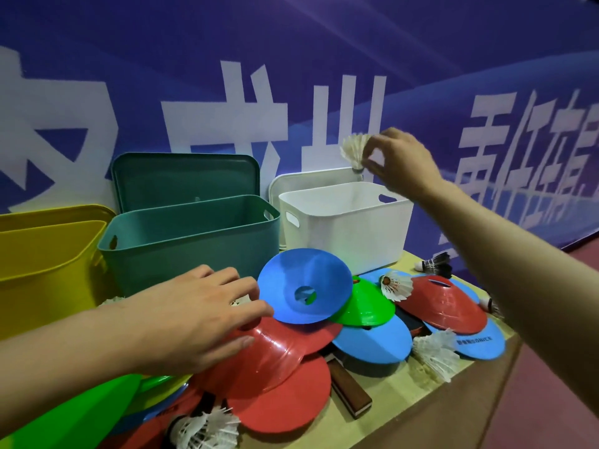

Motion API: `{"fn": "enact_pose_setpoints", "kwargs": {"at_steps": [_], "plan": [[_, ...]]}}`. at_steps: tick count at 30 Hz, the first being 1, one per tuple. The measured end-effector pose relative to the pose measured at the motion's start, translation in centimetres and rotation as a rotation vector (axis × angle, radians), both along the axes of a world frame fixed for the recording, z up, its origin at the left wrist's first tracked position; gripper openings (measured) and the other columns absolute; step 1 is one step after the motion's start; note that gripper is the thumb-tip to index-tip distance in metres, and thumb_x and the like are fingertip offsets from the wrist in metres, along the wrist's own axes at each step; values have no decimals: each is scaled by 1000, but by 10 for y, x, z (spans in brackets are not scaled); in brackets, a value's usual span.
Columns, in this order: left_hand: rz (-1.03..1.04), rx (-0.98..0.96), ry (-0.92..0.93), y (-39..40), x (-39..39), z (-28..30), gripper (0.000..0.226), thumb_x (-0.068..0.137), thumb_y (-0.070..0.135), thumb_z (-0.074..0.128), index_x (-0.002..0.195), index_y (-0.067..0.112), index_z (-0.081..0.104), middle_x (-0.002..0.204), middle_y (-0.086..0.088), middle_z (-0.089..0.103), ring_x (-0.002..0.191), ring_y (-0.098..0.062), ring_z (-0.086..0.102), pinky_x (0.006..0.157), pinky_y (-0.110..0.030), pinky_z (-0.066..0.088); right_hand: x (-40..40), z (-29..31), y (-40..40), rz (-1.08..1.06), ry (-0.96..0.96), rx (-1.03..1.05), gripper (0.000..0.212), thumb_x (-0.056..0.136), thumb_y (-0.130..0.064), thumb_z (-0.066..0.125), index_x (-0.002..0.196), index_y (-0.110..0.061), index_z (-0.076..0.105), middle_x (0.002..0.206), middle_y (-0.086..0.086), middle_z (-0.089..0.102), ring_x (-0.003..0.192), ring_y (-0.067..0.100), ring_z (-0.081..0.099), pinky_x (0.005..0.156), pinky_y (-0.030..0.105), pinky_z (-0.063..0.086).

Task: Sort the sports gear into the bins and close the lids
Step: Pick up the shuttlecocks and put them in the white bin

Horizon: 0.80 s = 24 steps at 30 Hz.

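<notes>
My right hand (pixel 400 163) pinches a white feather shuttlecock (pixel 353 150) by its cork, held in the air above the far rim of the open white bin (pixel 346 234). My left hand (pixel 197 315) rests with fingers spread on a red disc cone (pixel 275 351), fingertips touching the edge of a tilted blue disc cone (pixel 304 285); whether it grips is unclear. An open green bin (pixel 188 247) and an open yellow bin (pixel 45 264) stand to the left. More cones and shuttlecocks lie scattered on the wooden table (pixel 405 400).
Lids lean against the blue banner wall behind the green bin (pixel 184 179) and the white one. A green cone (pixel 366 303), a white shuttlecock (pixel 395 285), a black shuttlecock (pixel 436 264) and a wooden paddle handle (pixel 350 387) crowd the table. The table edge drops to red floor at right.
</notes>
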<state>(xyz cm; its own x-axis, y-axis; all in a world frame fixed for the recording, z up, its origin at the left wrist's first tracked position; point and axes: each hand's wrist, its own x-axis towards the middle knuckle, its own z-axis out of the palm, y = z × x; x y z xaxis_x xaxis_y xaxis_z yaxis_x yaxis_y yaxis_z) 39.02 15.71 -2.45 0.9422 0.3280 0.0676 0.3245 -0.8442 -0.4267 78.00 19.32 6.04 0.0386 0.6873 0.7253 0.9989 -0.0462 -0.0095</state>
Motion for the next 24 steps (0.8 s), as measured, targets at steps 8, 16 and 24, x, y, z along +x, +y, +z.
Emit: {"fn": "enact_pose_setpoints", "kwargs": {"at_steps": [8, 16, 24], "plan": [[-15, 48, 2, -17, -5, 5, 43, 103, 63, 32, 137, 42, 45, 126, 7, 53, 104, -19, 56, 82, -42, 54, 61, -73, 2, -288, 11, -451, 70, 91, -48, 71, 152, -40, 38, 155, 10, 38, 130, 41, 50, 98, 58, 49], [-86, 78, 1, -10, 16, -9, 40, 102, 61, 35, 134, 42, 50, 120, 7, 57, 97, -19, 60, 74, -41, 56, 184, -143, -48, -448, 248, -609, 63, 94, -47, 63, 151, -34, 42, 140, 22, 49, 127, 42, 51, 102, 51, 49], [-64, 58, 17, 0, 31, -18, 42, 103, 60, 32, 136, 41, 47, 122, 6, 55, 99, -20, 59, 77, -41, 55, 182, -177, -32, -293, 318, -636, 48, 102, -28, 57, 149, -26, 50, 136, 18, 47, 127, 33, 47, 102, 41, 43]]}}
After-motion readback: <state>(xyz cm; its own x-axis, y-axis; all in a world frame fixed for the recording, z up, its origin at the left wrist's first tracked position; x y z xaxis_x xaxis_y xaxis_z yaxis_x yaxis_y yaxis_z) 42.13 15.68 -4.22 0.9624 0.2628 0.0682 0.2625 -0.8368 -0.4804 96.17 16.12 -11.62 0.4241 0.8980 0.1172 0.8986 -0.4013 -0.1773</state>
